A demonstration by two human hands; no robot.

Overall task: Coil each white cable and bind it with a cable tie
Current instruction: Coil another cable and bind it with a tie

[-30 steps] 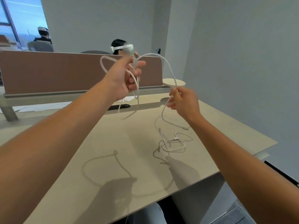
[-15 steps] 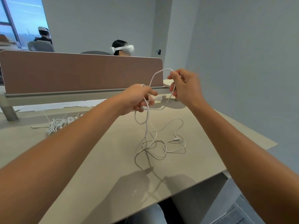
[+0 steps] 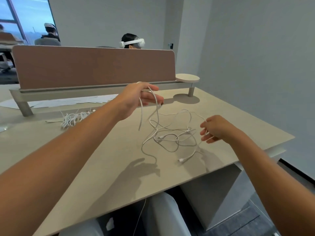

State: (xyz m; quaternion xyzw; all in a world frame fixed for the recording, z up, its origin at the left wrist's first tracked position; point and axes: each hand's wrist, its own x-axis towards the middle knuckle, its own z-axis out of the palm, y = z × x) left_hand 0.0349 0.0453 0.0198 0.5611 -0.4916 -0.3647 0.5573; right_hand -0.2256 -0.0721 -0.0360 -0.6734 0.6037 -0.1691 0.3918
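A long white cable [image 3: 171, 135] lies in a loose tangle on the beige desk [image 3: 109, 160], one plug end [image 3: 181, 160] near the front. My left hand [image 3: 136, 97] is raised above the desk's middle. A loop of the cable hangs from between its thumb and fingers, one end dangling free. My right hand [image 3: 217, 128] is low at the right of the tangle and pinches another stretch of the same cable. A heap of other white cables [image 3: 73, 117] lies at the back left. No cable tie shows.
A brown divider panel [image 3: 93, 67] on a raised rail closes off the back of the desk, with white papers [image 3: 68, 102] under it. A small round shelf [image 3: 187, 77] stands at the back right. People sit beyond the divider. The desk's edge runs close on the right.
Both hands have dropped and moved apart, the right one down to the right. The cable has slackened and now spreads in a wider tangle on the desk.
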